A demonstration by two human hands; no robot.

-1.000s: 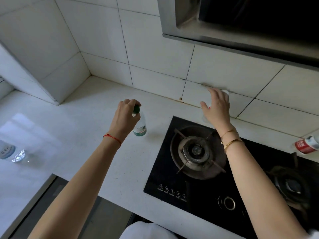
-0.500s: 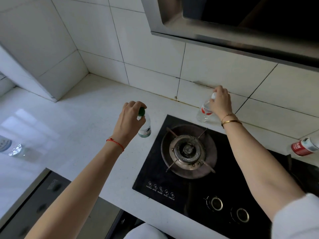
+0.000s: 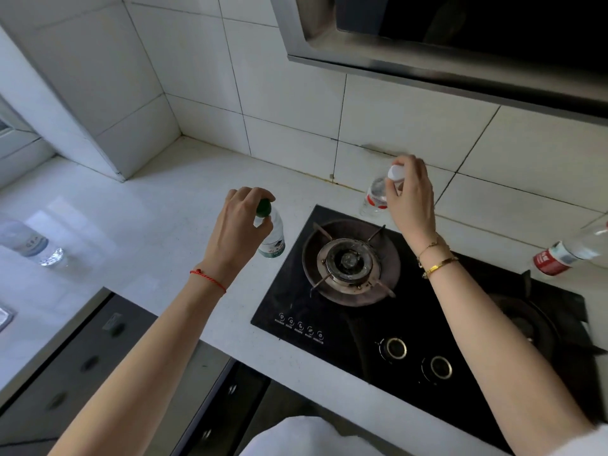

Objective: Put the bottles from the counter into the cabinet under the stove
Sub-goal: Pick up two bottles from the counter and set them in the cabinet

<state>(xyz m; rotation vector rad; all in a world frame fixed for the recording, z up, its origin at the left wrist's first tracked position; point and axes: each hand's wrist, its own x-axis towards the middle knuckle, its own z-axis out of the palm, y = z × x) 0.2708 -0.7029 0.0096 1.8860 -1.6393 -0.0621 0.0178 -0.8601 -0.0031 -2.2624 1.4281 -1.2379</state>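
Worktop: pale, smooth, faintly speckled stone, glossy at left w/ window glare. Black glass stove set into it, round metal burner w/ pan supports, two ringed knobs at front. White glazed tile wall behind, steel hood above.

Green-cap bottle: small clear plastic cylinder, green/white label, upright on worktop just left of stove. Left hand comes down over its top; grip is closed round the green cap w/ fingertips, thumb on the near side. Red cord on that wrist.

White-cap bottle: clear ribbed plastic, red label band, tilted slightly, at the worktop strip between stove's back edge and wall. Can't tell if its base touches. Right hand has its grip wrapped on the neck/cap, fingers curled closed. Two gold bangles on wrist.

Other bottles apart from both hands: red-label bottle lying on its side at far right by the stove; clear bottle lying at far left in the glare.

Dark cabinet fronts below worktop edge.
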